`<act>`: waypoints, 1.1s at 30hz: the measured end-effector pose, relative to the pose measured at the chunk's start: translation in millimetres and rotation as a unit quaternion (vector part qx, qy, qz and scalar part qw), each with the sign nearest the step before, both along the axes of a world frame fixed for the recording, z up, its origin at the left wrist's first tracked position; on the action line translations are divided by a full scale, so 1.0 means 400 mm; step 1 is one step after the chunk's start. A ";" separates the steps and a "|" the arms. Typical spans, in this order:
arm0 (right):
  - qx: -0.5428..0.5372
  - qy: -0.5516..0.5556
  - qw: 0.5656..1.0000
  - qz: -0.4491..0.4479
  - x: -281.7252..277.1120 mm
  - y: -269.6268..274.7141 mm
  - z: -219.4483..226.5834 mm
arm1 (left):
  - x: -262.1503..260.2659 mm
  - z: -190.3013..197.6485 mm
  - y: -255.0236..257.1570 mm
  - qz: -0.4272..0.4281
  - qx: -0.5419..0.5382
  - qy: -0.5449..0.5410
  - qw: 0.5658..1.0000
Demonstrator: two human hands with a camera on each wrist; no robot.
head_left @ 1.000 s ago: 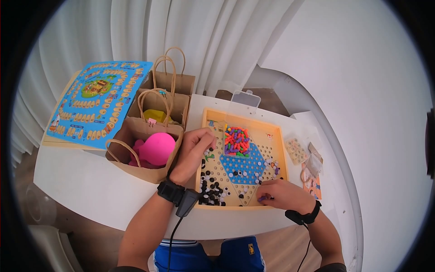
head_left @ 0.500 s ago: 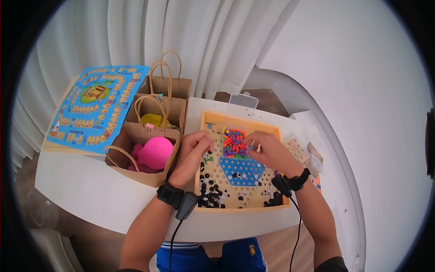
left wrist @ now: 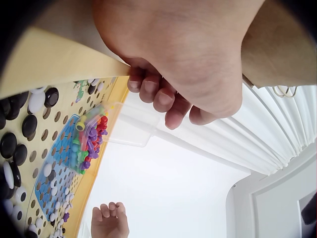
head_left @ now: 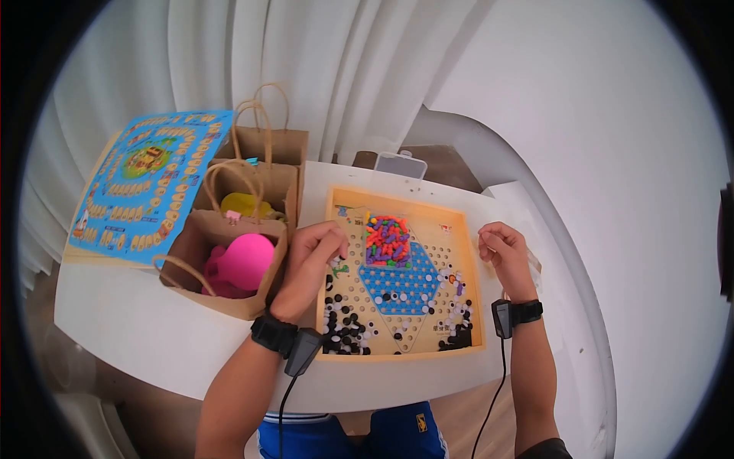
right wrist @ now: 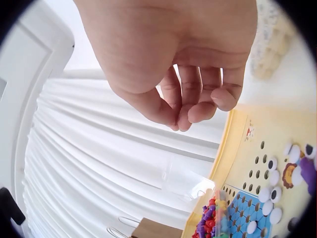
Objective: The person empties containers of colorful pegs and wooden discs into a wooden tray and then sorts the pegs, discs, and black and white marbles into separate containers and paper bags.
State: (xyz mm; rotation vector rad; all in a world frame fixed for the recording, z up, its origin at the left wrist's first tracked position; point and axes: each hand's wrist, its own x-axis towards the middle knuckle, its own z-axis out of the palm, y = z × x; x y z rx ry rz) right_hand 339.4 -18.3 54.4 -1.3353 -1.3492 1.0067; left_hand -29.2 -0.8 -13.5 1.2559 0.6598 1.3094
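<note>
The left hand (head_left: 312, 256) rests by the left rim of a wooden game tray (head_left: 478, 306), its fingers loosely curled; nothing shows in them in the left wrist view. Over the tray's right rim hovers the right hand (head_left: 508, 256), fingers bent, thumb near the fingertips and no piece visible in the right wrist view. A clear box of coloured pegs (head_left: 388, 241) sits in the tray beside a blue hexagonal grid (head_left: 399, 284). Black and white round pieces (head_left: 344, 329) crowd the lower left, with others on the grid and at the right. A purple peg (right wrist: 309, 174) lies among the right-hand pieces.
Left of the tray stand paper bags (head_left: 264, 300), one holding a pink object (head_left: 245, 260). A blue printed board (head_left: 145, 183) leans at the far left. Behind the tray is a clear lid (head_left: 401, 165); wooden discs (right wrist: 270, 42) lie to the right.
The right hand has moved from the tray's lower right to the peg box, then right, over the rim. The purple item it held is no longer seen in it. The left hand stays by the left rim.
</note>
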 end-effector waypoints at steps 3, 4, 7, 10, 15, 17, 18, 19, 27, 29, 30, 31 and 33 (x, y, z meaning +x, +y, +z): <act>-0.006 0.112 0.994 0.003 0.040 -0.003 -0.041 | 0.002 -0.005 0.001 0.010 -0.017 0.000 1.000; -0.008 0.141 0.990 0.008 0.046 -0.001 -0.053 | 0.002 -0.005 0.002 0.005 -0.016 0.004 1.000; -0.011 0.165 0.985 0.036 0.049 0.006 -0.076 | 0.002 -0.001 0.000 0.019 -0.015 0.015 1.000; -0.007 0.191 0.981 0.038 0.063 0.018 -0.112 | 0.003 -0.001 0.003 0.028 -0.012 0.025 0.999; -0.013 0.252 0.966 0.047 0.077 0.017 -0.148 | 0.003 -0.005 0.005 0.032 -0.017 0.024 0.999; -0.021 0.243 0.969 0.050 0.078 0.014 -0.137 | 0.003 -0.002 0.007 0.019 -0.003 0.023 1.000; -0.023 0.254 0.966 0.050 0.079 0.011 -0.133 | 0.005 0.001 0.009 0.019 -0.006 0.035 0.999; -0.016 0.220 0.974 0.051 0.079 0.010 -0.131 | 0.007 0.004 0.008 0.018 -0.001 0.034 0.999; -0.001 0.131 0.990 0.051 0.065 -0.013 -0.102 | 0.006 -0.011 0.009 0.009 0.007 0.006 1.000; -0.001 0.114 0.992 0.056 0.068 -0.016 -0.094 | 0.011 -0.006 0.009 0.018 0.018 0.014 1.000; 0.000 0.102 0.992 0.070 0.068 -0.017 -0.089 | 0.012 -0.006 0.010 0.024 0.020 0.014 0.999; -0.006 0.114 0.991 0.073 0.067 -0.018 -0.083 | 0.011 -0.005 0.010 0.021 0.023 0.009 0.999; -0.009 0.073 0.994 0.087 0.067 -0.025 -0.069 | 0.010 -0.006 0.009 0.024 0.017 0.012 1.000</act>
